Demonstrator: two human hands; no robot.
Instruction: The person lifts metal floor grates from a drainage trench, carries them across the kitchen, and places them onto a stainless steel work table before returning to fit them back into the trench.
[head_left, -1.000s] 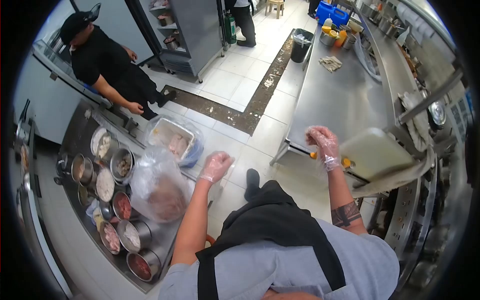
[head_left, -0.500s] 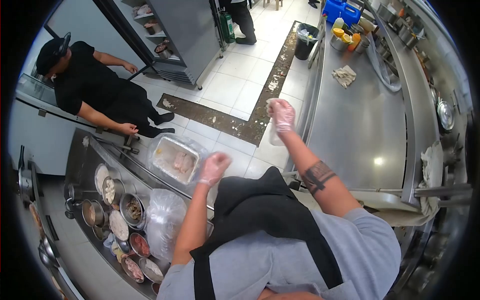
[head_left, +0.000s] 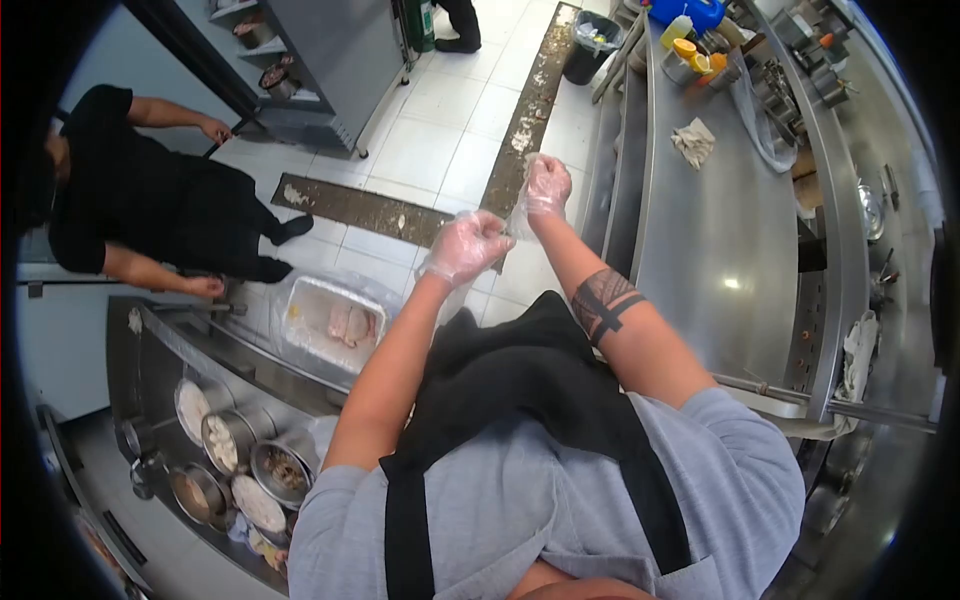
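Both my hands wear thin clear plastic gloves and are raised in front of the black apron (head_left: 500,370). In the fist of my right hand (head_left: 548,186) is a thin clear plastic bag (head_left: 518,220), crumpled and hanging toward the left. My left hand (head_left: 464,250) is closed in a pinch at the near edge of this plastic, its fingertips partly lost against it. Below and left of my left hand sits a light-coloured rectangular tray (head_left: 296,340) inside a clear plastic wrapping, with pale pink raw meat (head_left: 352,323) in it.
At left stands a co-worker in black (head_left: 160,215), beside a fridge (head_left: 310,60). Metal bowls of food (head_left: 228,440) crowd the lower-left counter. A steel counter (head_left: 700,260) at right carries a crumpled cloth (head_left: 693,143) and orange halves (head_left: 684,48). A bin (head_left: 590,48) stands beyond.
My left hand has moved up and right to the plastic, closing in a pinch. My right hand has shifted slightly left and up. The view has turned, and the tray appears lower left.
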